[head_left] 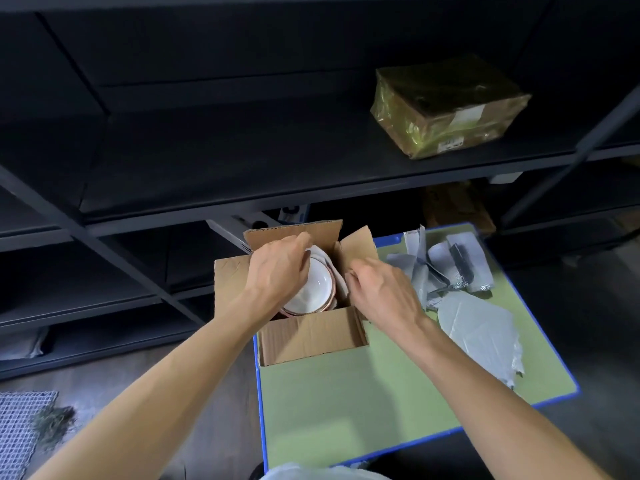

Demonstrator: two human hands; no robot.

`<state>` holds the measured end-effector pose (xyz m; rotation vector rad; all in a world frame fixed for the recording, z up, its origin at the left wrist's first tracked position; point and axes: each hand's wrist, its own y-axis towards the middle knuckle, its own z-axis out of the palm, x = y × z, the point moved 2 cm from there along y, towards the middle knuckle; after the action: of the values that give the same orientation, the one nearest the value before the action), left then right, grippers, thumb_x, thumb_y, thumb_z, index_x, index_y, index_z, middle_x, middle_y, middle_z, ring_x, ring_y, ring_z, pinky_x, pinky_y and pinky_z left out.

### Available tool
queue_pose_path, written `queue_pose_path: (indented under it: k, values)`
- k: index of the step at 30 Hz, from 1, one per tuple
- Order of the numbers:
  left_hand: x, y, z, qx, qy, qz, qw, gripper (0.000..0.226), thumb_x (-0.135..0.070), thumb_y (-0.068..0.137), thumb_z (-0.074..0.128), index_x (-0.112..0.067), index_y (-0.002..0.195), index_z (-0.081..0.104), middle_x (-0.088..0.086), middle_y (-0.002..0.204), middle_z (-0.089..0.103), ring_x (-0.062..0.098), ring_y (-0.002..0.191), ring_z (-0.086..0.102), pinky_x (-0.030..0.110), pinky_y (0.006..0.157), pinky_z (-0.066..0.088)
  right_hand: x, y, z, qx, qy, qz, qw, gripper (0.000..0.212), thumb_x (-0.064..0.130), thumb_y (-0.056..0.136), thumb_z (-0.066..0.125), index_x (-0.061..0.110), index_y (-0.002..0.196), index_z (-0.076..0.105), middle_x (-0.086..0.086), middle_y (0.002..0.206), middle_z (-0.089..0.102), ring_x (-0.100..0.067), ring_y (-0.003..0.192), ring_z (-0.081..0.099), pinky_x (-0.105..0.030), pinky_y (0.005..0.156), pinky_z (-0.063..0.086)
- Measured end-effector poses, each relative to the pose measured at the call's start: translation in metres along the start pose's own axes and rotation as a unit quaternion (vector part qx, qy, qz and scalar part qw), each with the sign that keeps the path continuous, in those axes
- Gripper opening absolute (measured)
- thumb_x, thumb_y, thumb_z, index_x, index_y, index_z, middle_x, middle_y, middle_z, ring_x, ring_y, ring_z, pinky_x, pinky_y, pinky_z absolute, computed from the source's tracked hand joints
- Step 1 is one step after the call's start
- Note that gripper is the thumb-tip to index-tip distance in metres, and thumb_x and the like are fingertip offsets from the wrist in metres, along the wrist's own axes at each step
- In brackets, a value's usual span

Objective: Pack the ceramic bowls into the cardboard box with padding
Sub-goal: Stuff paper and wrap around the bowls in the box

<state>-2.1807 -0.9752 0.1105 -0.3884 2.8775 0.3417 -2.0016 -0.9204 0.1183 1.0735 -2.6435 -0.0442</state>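
Note:
An open cardboard box point(308, 336) stands at the far left corner of a green table. Inside it lies a white ceramic bowl point(320, 285) with a pinkish-brown rim, tilted on its side, apparently on top of another bowl. Pale padding sheet point(341, 282) shows behind and to the right of the bowl. My left hand point(280, 268) reaches into the box from the left, fingers curled over the bowl's upper edge. My right hand point(384, 289) is at the box's right wall, fingertips pinched on the edge of the padding.
Several grey foam and foil padding pieces point(478, 323) lie on the right side of the green table point(363, 403), which has a blue rim. Dark metal shelving point(242, 161) stands behind, holding a plastic-wrapped parcel point(446, 105). A mesh mat point(20, 431) lies on the floor at left.

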Motion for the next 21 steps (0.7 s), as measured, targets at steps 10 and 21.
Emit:
queue_pose_path:
  k: [10, 21]
  values:
    - [-0.086, -0.038, 0.000, -0.002, -0.117, 0.073, 0.990, 0.021, -0.020, 0.094, 0.053, -0.014, 0.075, 0.059, 0.002, 0.073, 0.056, 0.025, 0.071, 0.051, 0.039, 0.062, 0.039, -0.040, -0.031, -0.028, 0.005, 0.027, 0.008, 1.000, 0.020, 0.020, 0.097, 0.056, 0.016, 0.111, 0.070, 0.001, 0.104, 0.064, -0.024, 0.109, 0.053, -0.042, 0.076, 0.052]
    - [-0.165, -0.050, 0.020, 0.076, -0.133, 0.153, 0.976, 0.025, -0.026, 0.098, 0.042, -0.018, 0.104, 0.065, 0.001, 0.090, 0.058, 0.024, 0.085, 0.055, 0.041, 0.072, 0.047, -0.103, -0.075, -0.032, 0.020, 0.033, 0.048, 0.998, 0.016, 0.025, 0.097, 0.056, 0.016, 0.104, 0.067, 0.000, 0.099, 0.063, -0.024, 0.098, 0.056, -0.037, 0.073, 0.049]
